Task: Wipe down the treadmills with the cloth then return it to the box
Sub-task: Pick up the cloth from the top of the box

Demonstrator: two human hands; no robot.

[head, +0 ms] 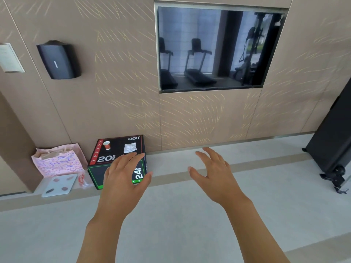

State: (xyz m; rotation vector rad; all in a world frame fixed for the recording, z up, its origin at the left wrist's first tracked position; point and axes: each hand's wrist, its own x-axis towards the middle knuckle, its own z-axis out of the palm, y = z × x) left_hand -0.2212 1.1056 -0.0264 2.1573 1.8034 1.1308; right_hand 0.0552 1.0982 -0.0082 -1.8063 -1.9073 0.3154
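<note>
Both empty, fingers spread: left hand [123, 175], right hand [212, 173]; cloth [130, 148] at box [114, 149] top's right edge; cup [107, 145] near left edge.

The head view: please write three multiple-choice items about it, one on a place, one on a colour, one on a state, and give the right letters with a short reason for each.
1. Where does the cloth lie?
A. on top of the box
B. inside the pink bag
C. on the floor beside the scale

2. What colour is the cup on the box?
A. blue
B. orange-red with a white rim
C. black

3. How are the two hands?
A. both hold the cloth
B. the left grips the cup
C. both are open and hold nothing

Answers:
1 A: the white crumpled cloth rests on the box's black top, right of the cup.
2 B: the cup's wall is orange-red and its rim white.
3 C: the left hand and the right hand have spread fingers with nothing in them.
</note>
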